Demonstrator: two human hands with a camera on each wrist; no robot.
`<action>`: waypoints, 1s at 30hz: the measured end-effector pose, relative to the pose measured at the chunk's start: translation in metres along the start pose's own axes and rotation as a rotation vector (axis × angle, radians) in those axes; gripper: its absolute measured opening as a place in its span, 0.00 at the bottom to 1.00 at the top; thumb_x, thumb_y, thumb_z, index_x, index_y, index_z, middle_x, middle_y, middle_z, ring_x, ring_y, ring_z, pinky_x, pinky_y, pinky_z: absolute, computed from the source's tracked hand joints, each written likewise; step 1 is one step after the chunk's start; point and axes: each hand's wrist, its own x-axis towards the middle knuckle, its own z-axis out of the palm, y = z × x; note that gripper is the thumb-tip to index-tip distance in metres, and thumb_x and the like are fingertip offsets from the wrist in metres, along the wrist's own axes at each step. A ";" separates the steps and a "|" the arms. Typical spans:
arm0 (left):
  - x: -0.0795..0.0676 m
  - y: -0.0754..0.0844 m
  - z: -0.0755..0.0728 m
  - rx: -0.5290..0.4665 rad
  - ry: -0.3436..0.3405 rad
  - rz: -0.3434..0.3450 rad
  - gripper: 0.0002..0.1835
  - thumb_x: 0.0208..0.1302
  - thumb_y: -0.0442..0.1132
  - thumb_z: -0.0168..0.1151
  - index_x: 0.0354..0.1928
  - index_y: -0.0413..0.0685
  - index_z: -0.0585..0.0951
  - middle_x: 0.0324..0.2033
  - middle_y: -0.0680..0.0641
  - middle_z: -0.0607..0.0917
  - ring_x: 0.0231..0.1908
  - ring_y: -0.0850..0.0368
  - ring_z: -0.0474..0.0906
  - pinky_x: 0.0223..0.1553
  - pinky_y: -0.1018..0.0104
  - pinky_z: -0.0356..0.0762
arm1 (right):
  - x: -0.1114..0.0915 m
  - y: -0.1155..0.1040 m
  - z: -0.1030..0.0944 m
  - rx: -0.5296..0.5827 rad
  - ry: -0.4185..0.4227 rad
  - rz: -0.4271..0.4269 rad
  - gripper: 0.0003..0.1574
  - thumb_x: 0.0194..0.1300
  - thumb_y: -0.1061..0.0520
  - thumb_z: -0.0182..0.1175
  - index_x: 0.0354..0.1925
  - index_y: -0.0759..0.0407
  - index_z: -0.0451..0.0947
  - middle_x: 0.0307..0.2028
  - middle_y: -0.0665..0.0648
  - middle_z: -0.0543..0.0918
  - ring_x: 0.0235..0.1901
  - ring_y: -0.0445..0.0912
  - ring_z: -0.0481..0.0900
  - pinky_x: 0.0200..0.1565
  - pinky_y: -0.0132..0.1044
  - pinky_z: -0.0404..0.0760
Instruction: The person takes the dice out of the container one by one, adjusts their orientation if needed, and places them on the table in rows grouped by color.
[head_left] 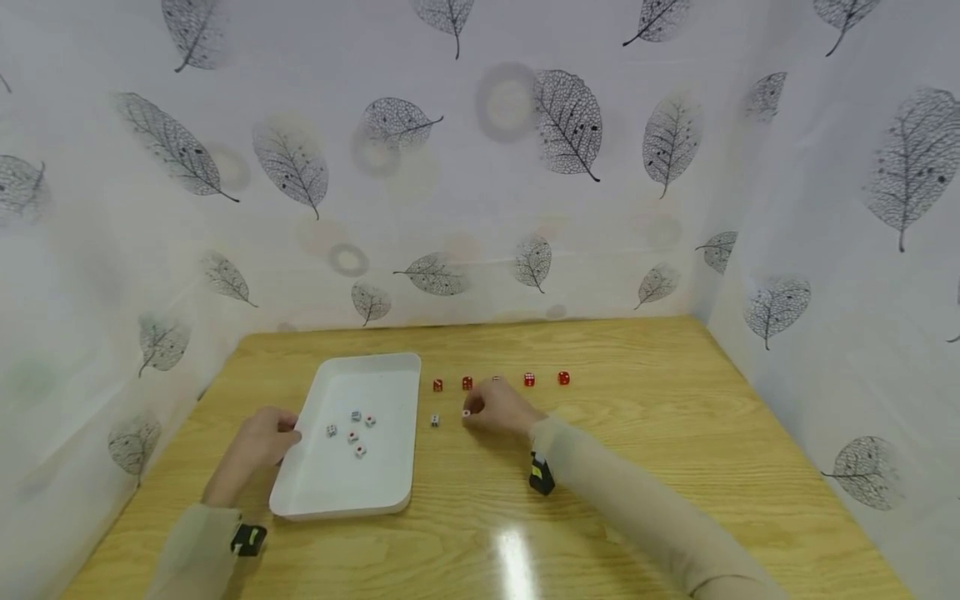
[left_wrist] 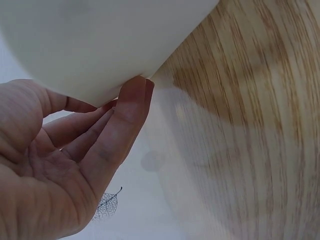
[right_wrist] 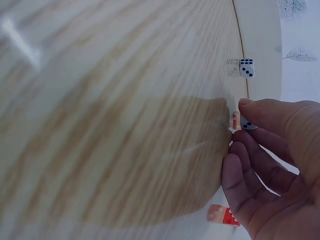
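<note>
My right hand pinches a white die between thumb and fingertips, close over the table. In the right wrist view, blue pips show on the pinched die, partly covered by the thumb. Another white die lies on the table between that hand and the tray. My left hand grips the left rim of a white tray, thumb at the rim and fingers against its outer side. Inside the tray lie several white dice, loosely grouped.
Behind the right hand, several red dice run in a spaced row, from a left die to a right die; the hand partly hides one. The wooden table ends at a leaf-patterned curtain at the back and sides.
</note>
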 end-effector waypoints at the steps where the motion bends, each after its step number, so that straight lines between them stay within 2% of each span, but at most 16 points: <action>1: 0.000 0.000 0.000 0.001 -0.002 -0.005 0.21 0.65 0.32 0.54 0.55 0.22 0.74 0.44 0.30 0.81 0.37 0.47 0.80 0.33 0.60 0.83 | 0.000 0.000 0.000 -0.005 -0.001 -0.009 0.03 0.61 0.56 0.67 0.36 0.51 0.85 0.33 0.46 0.84 0.35 0.37 0.78 0.42 0.30 0.80; 7: 0.000 0.000 0.000 -0.004 -0.003 -0.018 0.21 0.65 0.32 0.54 0.56 0.22 0.73 0.44 0.29 0.81 0.38 0.47 0.80 0.33 0.60 0.83 | 0.001 -0.002 0.003 -0.045 -0.002 -0.026 0.04 0.60 0.54 0.68 0.36 0.50 0.86 0.32 0.45 0.84 0.34 0.36 0.79 0.41 0.29 0.79; 16: -0.001 0.000 0.000 -0.002 0.006 0.003 0.22 0.65 0.32 0.54 0.56 0.20 0.73 0.44 0.29 0.81 0.38 0.46 0.81 0.33 0.61 0.83 | 0.003 -0.002 0.006 -0.084 -0.004 -0.010 0.04 0.61 0.53 0.68 0.36 0.50 0.86 0.32 0.44 0.84 0.34 0.36 0.78 0.42 0.29 0.79; 30: 0.000 0.001 0.000 0.004 0.007 0.014 0.22 0.64 0.32 0.55 0.55 0.20 0.73 0.43 0.29 0.81 0.37 0.47 0.81 0.32 0.61 0.83 | 0.000 -0.006 0.003 -0.078 -0.003 -0.015 0.05 0.61 0.54 0.67 0.37 0.52 0.87 0.33 0.46 0.85 0.35 0.37 0.79 0.42 0.31 0.79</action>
